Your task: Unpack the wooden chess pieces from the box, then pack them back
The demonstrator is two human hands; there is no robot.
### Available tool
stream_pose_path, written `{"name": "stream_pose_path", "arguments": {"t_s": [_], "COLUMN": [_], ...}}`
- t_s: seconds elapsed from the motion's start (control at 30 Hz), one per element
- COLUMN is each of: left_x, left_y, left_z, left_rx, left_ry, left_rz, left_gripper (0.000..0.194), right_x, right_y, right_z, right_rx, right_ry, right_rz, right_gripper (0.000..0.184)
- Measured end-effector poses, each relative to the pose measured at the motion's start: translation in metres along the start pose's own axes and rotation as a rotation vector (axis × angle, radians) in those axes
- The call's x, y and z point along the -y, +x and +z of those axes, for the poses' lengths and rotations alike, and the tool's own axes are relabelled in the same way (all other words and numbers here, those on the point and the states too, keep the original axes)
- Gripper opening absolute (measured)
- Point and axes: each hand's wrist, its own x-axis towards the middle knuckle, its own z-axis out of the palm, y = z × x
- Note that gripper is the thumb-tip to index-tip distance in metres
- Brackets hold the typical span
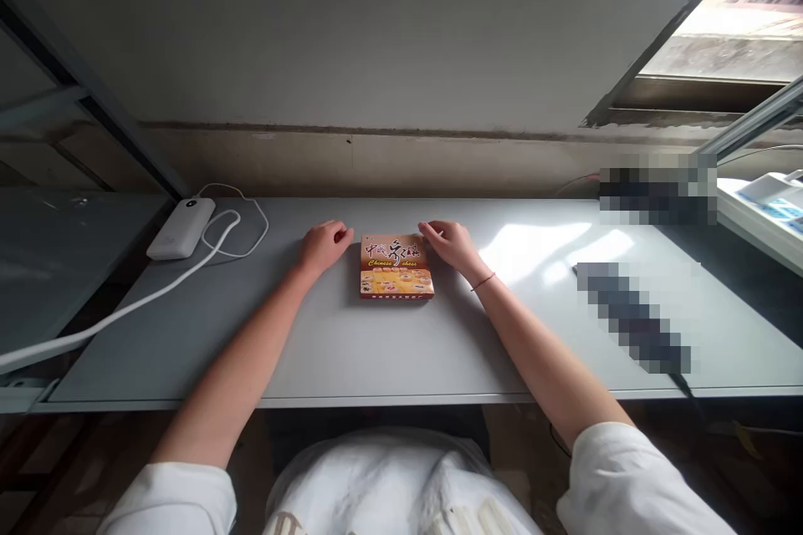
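Note:
A Chinese chess box (396, 267), red and orange with a printed picture of round pieces, lies flat on the grey desk between my hands. Just left of it my left hand (326, 245) rests on the desktop, its fingers curled into a loose fist with nothing visible in them. On the other side my right hand (452, 246) is also curled, its fingertips close to the box's upper right corner; whether they touch it I cannot tell. A thin dark red cord circles the right wrist.
A white power bank (181, 228) with a white cable (156, 294) occupies the desk's left end. At the right, pixelated dark objects (633, 318) lie on the desktop (401, 359). A wall (376, 42) rises behind, with metal frame posts at both sides.

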Motion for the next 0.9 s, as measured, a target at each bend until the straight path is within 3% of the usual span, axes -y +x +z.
{"name": "stream_pose_path", "arguments": {"t_s": [0.1, 0.17, 0.27, 0.37, 0.5, 0.6, 0.77, 0.83, 0.9], "left_x": [-0.016, -0.029, -0.046, -0.054, -0.051, -0.048, -0.042, -0.039, -0.037], "left_y": [-0.003, -0.006, -0.015, -0.023, -0.026, -0.023, -0.017, -0.016, -0.013], "left_z": [-0.010, -0.014, -0.011, -0.003, 0.002, 0.000, -0.009, -0.012, -0.015], "left_rx": [-0.120, -0.097, 0.053, 0.297, 0.430, 0.428, 0.287, 0.286, 0.318], "left_ry": [-0.063, -0.105, -0.127, -0.159, -0.222, -0.275, -0.486, -0.647, -0.857], "left_rz": [0.068, 0.146, 0.227, 0.165, 0.081, 0.079, 0.256, 0.236, 0.157], "left_gripper": [0.033, 0.034, 0.033, 0.053, 0.063, 0.071, 0.102, 0.116, 0.115], "right_x": [0.005, 0.008, 0.013, 0.016, 0.018, 0.020, 0.032, 0.039, 0.047], "right_y": [-0.002, -0.004, -0.006, -0.007, -0.007, -0.007, -0.012, -0.017, -0.024], "right_z": [-0.004, -0.006, -0.008, -0.010, -0.012, -0.016, -0.022, -0.023, -0.023], "right_rx": [0.064, 0.097, 0.125, 0.163, 0.153, 0.146, 0.272, 0.349, 0.429], "right_ry": [-0.025, -0.056, -0.033, 0.049, 0.248, 0.527, 0.870, 0.979, 1.053], "right_rz": [0.023, 0.059, 0.085, 0.089, 0.120, 0.099, 0.011, 0.005, -0.023], "right_gripper": [0.044, 0.044, 0.040, 0.038, 0.038, 0.034, 0.041, 0.045, 0.047]}}
